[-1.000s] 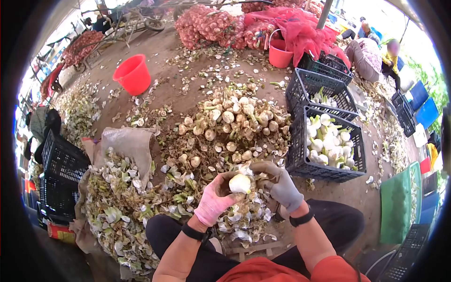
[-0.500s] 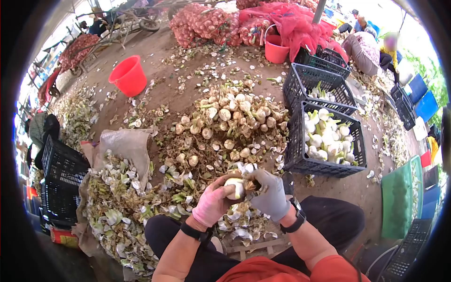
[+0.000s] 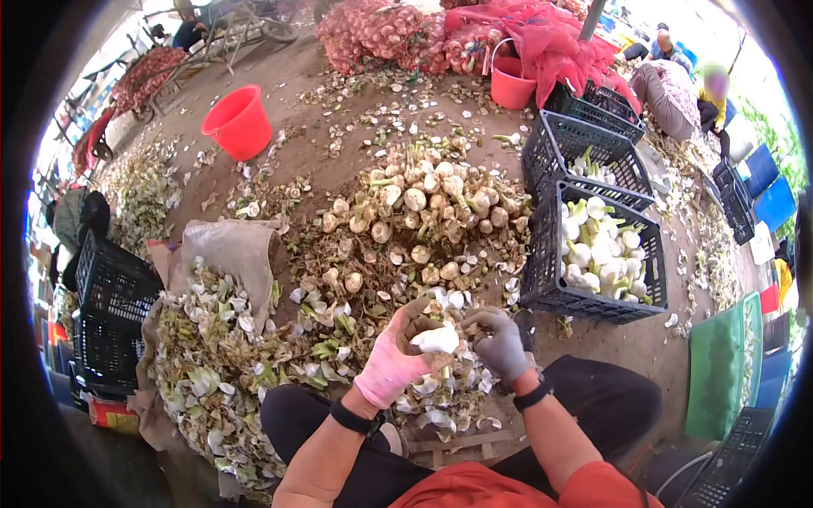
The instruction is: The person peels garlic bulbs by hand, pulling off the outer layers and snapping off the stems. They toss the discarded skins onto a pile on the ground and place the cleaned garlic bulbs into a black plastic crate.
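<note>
My left hand, in a pink-and-white glove with soiled fingers, is closed around a white garlic bulb. Just right of the bulb is my right hand in a grey glove, its fingers bent but apart and nothing visible between them. Below and around both hands lie loose garlic skins. Beyond them, a heap of untrimmed garlic bulbs rests on dry leaves and stalks. To the right stands a black crate with cleaned white garlic bulbs inside.
Another black crate stands behind the first. A red bucket is at the far left, near red net sacks of garlic. Peelings cover the left ground. A green bin stands right; people sit at the back right.
My right hand has moved off the bulb to the right. The bulb has turned in my left hand, and the brownish part seen between the hands is out of sight. The view has shifted slightly.
</note>
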`<action>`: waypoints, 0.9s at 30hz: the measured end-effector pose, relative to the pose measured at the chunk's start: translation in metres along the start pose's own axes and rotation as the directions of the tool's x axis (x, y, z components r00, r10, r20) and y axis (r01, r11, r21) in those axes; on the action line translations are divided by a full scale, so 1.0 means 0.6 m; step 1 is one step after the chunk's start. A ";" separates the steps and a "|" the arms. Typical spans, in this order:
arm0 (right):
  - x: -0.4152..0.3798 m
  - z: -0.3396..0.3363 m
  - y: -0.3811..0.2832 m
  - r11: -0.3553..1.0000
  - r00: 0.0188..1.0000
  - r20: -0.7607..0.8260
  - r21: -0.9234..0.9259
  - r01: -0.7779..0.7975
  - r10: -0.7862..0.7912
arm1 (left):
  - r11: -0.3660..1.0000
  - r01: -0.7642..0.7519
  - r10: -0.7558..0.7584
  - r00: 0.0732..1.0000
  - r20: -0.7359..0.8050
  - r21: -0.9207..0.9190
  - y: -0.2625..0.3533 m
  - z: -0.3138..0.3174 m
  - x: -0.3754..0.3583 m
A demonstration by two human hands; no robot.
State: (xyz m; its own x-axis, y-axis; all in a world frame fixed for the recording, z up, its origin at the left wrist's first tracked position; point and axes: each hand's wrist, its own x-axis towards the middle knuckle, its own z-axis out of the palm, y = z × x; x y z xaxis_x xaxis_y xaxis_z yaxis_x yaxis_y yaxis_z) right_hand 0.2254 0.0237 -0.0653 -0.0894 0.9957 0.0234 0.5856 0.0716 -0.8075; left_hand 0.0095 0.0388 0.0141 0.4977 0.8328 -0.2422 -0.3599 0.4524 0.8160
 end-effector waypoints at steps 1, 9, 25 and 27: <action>-0.005 -0.012 -0.020 0.959 0.986 -0.028 0.238 -0.154 0.165 | 0.995 -0.041 0.045 0.998 -0.036 0.092 -0.008 -0.006 0.006; -0.001 -0.030 -0.122 0.961 0.962 -0.087 0.081 0.265 -0.258 | 0.666 -0.065 0.213 0.971 -0.106 0.743 -0.025 0.019 0.026; -0.036 0.021 -0.030 0.564 0.949 0.260 0.763 -0.315 0.178 | 0.662 0.005 0.140 0.982 -0.130 0.749 -0.062 0.006 0.060; -0.011 0.042 0.026 0.063 0.913 0.302 0.942 -0.331 0.275 | 0.737 -0.074 0.202 0.973 -0.115 0.672 -0.047 0.028 0.054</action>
State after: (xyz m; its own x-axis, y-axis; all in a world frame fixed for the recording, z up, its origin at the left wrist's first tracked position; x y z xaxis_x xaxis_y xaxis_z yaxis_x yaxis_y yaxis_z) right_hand 0.2150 0.0171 -0.0932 -0.1636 0.9108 -0.3791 -0.6920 -0.3798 -0.6139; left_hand 0.0491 0.0477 -0.0076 0.3210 0.9380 -0.1311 0.2279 0.0578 0.9720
